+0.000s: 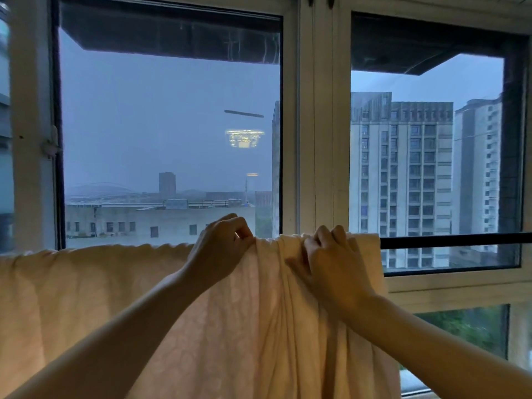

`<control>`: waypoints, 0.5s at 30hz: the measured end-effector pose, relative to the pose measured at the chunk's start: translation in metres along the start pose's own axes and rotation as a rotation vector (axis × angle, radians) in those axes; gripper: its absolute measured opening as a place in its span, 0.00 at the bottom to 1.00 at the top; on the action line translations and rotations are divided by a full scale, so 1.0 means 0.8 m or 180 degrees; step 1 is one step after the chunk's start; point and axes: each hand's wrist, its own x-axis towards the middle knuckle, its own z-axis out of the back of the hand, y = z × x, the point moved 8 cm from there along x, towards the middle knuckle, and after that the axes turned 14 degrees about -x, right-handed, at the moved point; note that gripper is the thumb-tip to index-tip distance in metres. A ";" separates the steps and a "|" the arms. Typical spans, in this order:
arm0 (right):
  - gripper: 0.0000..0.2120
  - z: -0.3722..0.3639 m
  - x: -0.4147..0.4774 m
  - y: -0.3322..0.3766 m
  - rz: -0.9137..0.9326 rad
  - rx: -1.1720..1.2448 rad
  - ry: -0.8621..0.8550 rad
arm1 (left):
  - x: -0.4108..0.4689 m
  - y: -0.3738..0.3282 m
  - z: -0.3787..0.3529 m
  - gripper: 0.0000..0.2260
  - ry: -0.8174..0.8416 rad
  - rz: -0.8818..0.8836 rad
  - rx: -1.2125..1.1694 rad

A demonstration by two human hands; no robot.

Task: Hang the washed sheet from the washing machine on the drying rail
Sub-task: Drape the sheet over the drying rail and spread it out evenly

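**Sheet on the rail, right end bunched, both hands at the top fold**

- Pale peach sheet (86, 289) is draped over the dark drying rail (452, 241). It hangs down on the near side and runs out of view at the left edge.
- The rail shows bare only to the right of the cloth. Elsewhere the sheet hides it.
- Left hand (221, 243): fingers curled, pinching the top fold of the sheet where it crosses the rail.
- Right hand (331, 254): fingers curled into the cloth just beside the sheet's right edge, gripping a gathered bit.
- The hands are near each other, and the cloth between them is crowded into deep vertical pleats. To the left the sheet lies flatter, with only a slight ripple along the top.
- Behind: white window frame (316, 139), with grey sky and tower blocks beyond the glass. The washing machine is not in view.

Judgement: the hanging is mostly done. The step in hand looks like spreading the bunched right end.

How to do it well:
- Anchor with the left hand so the flat stretch does not creep.
- Draw the right hand outward along the bare rail, letting the pleats open one by one.
- Lift the fold slightly off the rail while sliding. Wet cloth likely drags and may pull the far side over.
- How much hangs behind the rail cannot be seen, so check the balance by feel before letting go.
- Finish by smoothing downward to shed creases.
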 end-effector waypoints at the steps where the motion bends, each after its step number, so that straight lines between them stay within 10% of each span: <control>1: 0.13 -0.002 -0.001 0.005 0.0012 0.0049 0.0076 | -0.003 -0.003 0.000 0.08 0.0000 -0.0083 0.0011; 10: 0.10 0.032 0.082 -0.031 -0.0403 0.0828 -0.0250 | 0.036 0.011 0.042 0.05 -0.0595 -0.0012 0.0292; 15: 0.10 -0.011 0.090 -0.012 -0.0360 0.0799 0.0018 | 0.041 0.054 0.023 0.06 0.0008 0.0682 0.0472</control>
